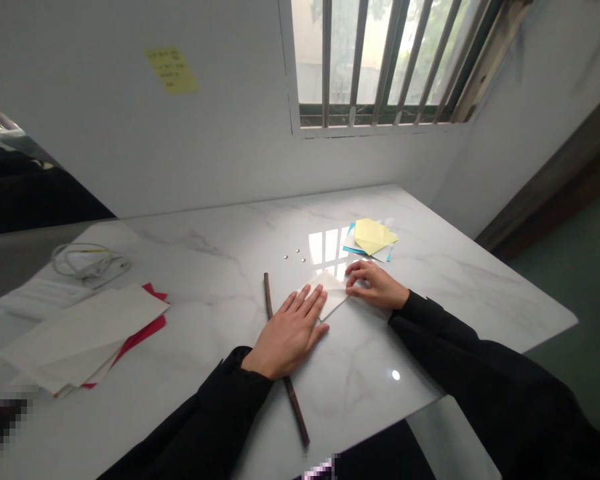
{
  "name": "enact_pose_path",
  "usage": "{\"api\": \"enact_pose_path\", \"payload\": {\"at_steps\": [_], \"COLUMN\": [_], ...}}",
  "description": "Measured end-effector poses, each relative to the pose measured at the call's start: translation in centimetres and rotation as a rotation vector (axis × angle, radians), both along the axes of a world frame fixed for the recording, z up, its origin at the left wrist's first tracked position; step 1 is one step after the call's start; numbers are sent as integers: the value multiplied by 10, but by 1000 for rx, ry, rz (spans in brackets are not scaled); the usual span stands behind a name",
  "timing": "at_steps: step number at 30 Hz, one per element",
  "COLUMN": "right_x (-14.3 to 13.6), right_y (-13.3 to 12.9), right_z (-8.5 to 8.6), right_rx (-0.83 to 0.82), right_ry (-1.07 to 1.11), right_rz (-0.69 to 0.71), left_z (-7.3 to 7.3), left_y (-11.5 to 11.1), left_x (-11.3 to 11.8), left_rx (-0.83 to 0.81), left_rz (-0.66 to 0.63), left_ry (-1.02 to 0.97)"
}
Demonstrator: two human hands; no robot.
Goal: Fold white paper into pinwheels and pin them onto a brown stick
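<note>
My left hand (291, 328) lies flat with its fingers stretched over the left part of a folded piece of white paper (336, 293) on the table. At the paper's right corner is my right hand (373, 283), its thumb and fingers curled in a pinch; whether the corner is between them is hard to see, but the fingertips touch it. A thin dark brown stick (296, 410) runs under my left wrist, its middle hidden by the hand.
Beyond my right hand rests a pile of yellow, white and blue folded papers (375, 235). Three tiny shiny bits (298, 251) lie nearby. White and red sheets (90, 333) and a coiled cable (90, 261) are at left. A wall with a barred window (380, 67) bounds the marble-patterned table (220, 247).
</note>
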State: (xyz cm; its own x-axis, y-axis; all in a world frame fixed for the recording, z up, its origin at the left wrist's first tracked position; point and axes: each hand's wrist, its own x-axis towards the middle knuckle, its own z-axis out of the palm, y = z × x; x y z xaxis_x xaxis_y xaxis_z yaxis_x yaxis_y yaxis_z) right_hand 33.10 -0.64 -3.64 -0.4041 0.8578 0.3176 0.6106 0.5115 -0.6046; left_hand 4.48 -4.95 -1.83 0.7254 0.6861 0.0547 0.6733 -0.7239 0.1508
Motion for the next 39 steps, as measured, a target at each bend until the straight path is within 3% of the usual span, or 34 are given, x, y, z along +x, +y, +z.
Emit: {"api": "enact_pose_path", "payload": {"at_steps": [7,23,27,31,34,36,39], "right_x": [-3,-14,-16,-18,-20,-21,-23], "right_y": [1,-3,-2,-2,-3,-4,-6], "right_z": [1,-11,-14,-15,-16,-16,-13], "right_rx": [-5,24,15,15,41,53,57], "right_ry": [-38,25,13,19,34,47,63], "right_rz": [29,-133,-157,-172,-175,-175,-163], "left_z": [-3,-3,7,25,28,26,23], "left_y": [1,1,4,15,31,41,52], "left_x": [-1,-3,0,12,18,18,15], "left_rx": [14,15,22,86,126,60,-121], "left_rz": [-3,-16,-5,114,368,463,491], "left_ry": [0,-16,-40,-82,-76,-76,-212]}}
